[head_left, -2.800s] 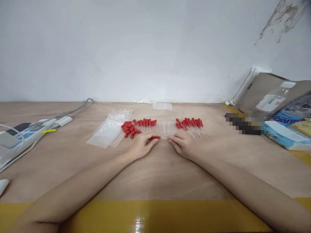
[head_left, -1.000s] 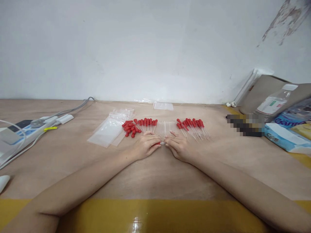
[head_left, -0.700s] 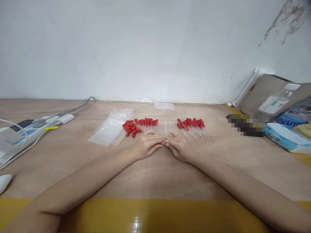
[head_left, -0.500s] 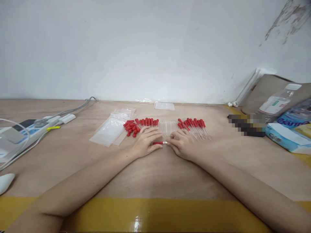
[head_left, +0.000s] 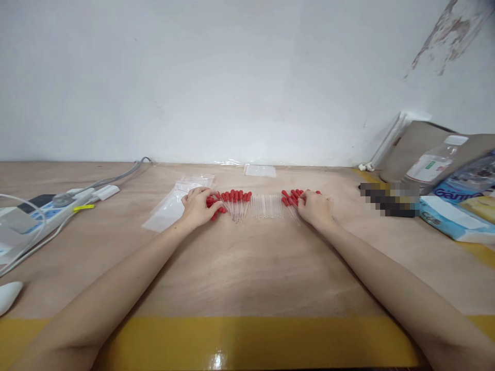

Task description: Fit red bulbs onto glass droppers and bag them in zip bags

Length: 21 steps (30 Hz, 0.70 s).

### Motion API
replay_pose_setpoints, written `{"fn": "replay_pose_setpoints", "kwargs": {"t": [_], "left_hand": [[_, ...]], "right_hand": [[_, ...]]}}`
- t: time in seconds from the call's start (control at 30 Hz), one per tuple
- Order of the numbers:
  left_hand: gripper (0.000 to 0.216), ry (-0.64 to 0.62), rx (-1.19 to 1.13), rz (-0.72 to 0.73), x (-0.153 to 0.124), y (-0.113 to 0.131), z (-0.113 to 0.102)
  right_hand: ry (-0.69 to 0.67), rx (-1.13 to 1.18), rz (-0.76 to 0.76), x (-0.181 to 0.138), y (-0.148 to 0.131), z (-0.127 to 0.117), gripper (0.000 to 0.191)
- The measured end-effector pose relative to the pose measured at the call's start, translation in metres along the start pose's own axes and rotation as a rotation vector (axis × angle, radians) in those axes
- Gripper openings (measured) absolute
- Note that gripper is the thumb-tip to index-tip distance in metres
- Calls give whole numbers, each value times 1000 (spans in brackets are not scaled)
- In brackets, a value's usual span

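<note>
My left hand [head_left: 198, 206] rests on a small heap of loose red rubber bulbs [head_left: 212, 202], its fingers curled and pinching one of them. My right hand [head_left: 315, 208] lies over the right-hand group of red-capped glass droppers [head_left: 291, 198], with its fingers bent down onto one. Between my hands lie a row of capped droppers [head_left: 235, 199] and a row of bare clear glass tubes [head_left: 266, 206]. All of this sits on the wooden tabletop [head_left: 251, 268].
Clear plastic bags [head_left: 166, 210] lie left of the bulbs, with another bag [head_left: 260, 170] near the wall. A power strip with cables [head_left: 58, 203] is at the far left. A plastic bottle [head_left: 433, 159], cardboard and blue packets [head_left: 452, 216] crowd the right. Yellow tape [head_left: 247, 342] edges the front.
Both hands were together at the centre on one dropper. They have spread apart, the left onto the bulb heap and the right onto the right-hand droppers. The dropper no longer lies at the centre.
</note>
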State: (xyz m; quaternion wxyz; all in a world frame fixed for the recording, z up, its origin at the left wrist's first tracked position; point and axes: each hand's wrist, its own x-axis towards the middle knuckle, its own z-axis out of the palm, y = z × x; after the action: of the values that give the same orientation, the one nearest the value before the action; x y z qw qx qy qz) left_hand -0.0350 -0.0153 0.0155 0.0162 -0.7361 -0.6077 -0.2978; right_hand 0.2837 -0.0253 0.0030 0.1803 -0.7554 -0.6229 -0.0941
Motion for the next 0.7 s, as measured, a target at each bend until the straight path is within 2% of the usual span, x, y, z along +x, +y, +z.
{"fn": "replay_pose_setpoints", "kwargs": {"t": [0.2, 0.3, 0.43, 0.63, 0.7], "left_hand": [[24, 3, 5, -16, 2, -1, 0], [22, 0, 6, -14, 2, -2, 1], [23, 10, 9, -14, 3, -4, 0], [21, -22, 28, -43, 4, -3, -2], [19, -24, 31, -49, 5, -3, -3]], "right_hand": [[-35, 6, -18, -7, -7, -4, 33], [-62, 30, -55, -7, -9, -3, 31], [-87, 67, -19, -2, -11, 5, 29], [9, 22, -65, 1, -15, 8, 28], [-17, 23, -100, 0, -21, 3, 27]]}}
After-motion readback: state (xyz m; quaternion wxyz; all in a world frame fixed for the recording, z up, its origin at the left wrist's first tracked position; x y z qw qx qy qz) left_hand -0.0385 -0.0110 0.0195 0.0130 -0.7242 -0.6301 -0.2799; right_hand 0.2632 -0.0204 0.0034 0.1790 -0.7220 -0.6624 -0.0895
